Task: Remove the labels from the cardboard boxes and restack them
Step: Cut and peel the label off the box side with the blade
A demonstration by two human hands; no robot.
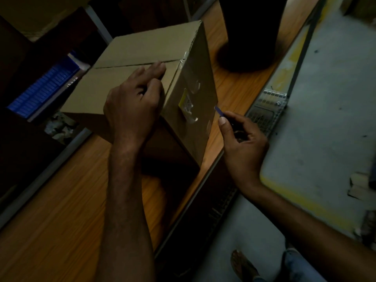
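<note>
**Box on bench, label partly in place, blade held beside it**

Surface and room: Lighting is poor. The bench (61, 210) has an orange-brown wood-grain top with a metal front edge. Beyond that edge is a grey concrete floor (325, 98) with a worn yellow painted line (301, 202). A wire mesh panel (266, 104) sits at the bench edge. A blue ribbed object (42, 92) lies in shadow on the left, and a large dark object (250, 37) stands on the bench behind the box.

Task item and hands: One cardboard box (132, 55) stands on the bench with its top flaps closed along a centre seam. The left hand (132, 102) rests on the top at the near corner, its fingers (156, 68) loosely bent and lying across the flap by the seam, grasping nothing. The right hand (244, 143) pinches a thin blue-tipped blade (219, 111) between thumb and fingers. The blade tip is just beside the lower right edge of the box's labelled side; contact cannot be confirmed.

Markings: A yellow and white label (186, 104) sits on that side face, looking ragged, with glossy clear tape around it. Its print is not legible.
</note>
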